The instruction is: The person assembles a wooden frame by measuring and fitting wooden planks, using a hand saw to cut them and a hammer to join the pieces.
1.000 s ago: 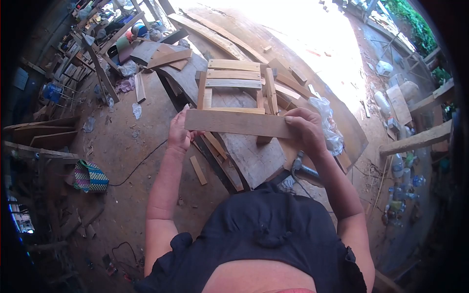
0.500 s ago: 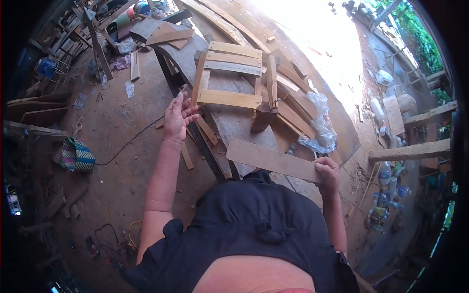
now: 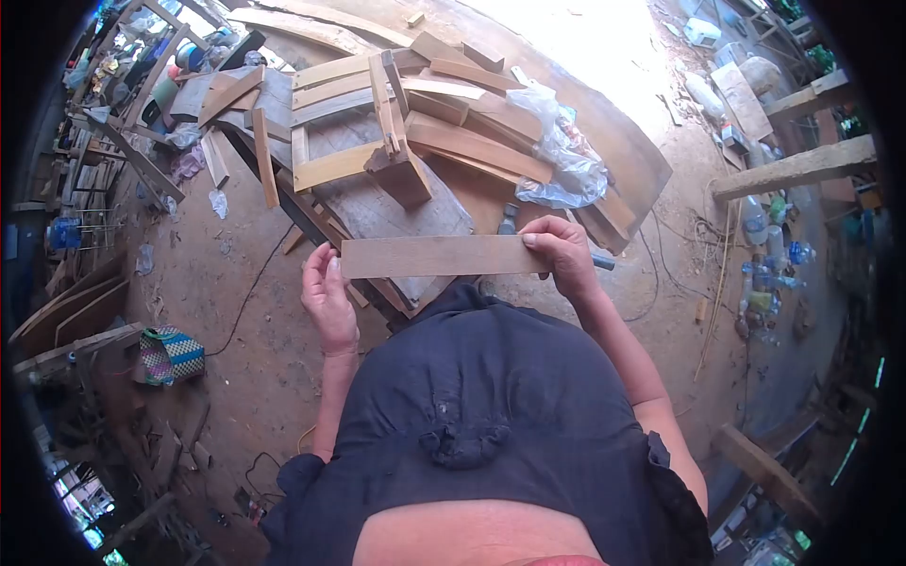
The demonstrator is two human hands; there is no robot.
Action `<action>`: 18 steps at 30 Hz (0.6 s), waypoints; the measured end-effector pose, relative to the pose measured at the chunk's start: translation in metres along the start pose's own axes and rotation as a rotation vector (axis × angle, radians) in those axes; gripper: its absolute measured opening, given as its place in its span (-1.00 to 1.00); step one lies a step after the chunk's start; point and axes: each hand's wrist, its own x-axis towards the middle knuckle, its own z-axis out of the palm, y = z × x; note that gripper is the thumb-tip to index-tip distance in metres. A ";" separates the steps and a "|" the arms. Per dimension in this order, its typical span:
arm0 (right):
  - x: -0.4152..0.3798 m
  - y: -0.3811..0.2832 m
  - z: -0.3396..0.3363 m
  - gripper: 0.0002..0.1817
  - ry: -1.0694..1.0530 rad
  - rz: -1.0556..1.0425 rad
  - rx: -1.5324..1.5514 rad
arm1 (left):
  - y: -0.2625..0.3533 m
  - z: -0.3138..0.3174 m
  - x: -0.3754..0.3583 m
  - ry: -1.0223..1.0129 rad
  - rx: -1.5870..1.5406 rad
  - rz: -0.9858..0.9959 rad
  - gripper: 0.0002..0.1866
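Observation:
A flat wooden board (image 3: 434, 257) lies level across the front of my body. My right hand (image 3: 566, 255) grips its right end, with the thumb on the top face. At the opposite end my left hand (image 3: 330, 307) has its thumb and bent fingers against the board's edge. Beyond the board, a slatted wooden frame (image 3: 330, 170) rests on the grey work surface (image 3: 429, 209). A dark wooden block (image 3: 401, 177) sits at the frame's near right corner.
Loose wooden pieces (image 3: 481, 141) and a clear plastic bag (image 3: 562, 160) lie right of the frame. A small bottle (image 3: 508, 219) stands near my right hand. On the floor at left is a woven basket (image 3: 173, 356); plastic bottles (image 3: 755, 222) lie at right.
My left hand has left the slatted frame and come to the board's left end. My right hand has raised and levelled the board. The view has turned to the right.

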 end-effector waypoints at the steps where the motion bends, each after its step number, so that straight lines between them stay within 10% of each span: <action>1: 0.001 -0.002 -0.004 -0.88 -0.008 -0.009 0.000 | 0.003 0.004 -0.002 0.061 0.169 0.151 -0.73; 6: 0.005 0.003 -0.016 -0.88 -0.019 -0.031 -0.104 | 0.032 0.025 -0.012 -0.096 0.697 0.655 -0.62; 12: 0.009 0.020 0.002 -0.89 -0.105 0.046 -0.046 | 0.029 0.085 -0.015 -0.781 0.821 0.766 -0.45; 18: 0.011 0.016 -0.007 -0.89 -0.100 0.025 -0.045 | 0.028 0.114 -0.012 -0.896 0.837 0.668 -0.41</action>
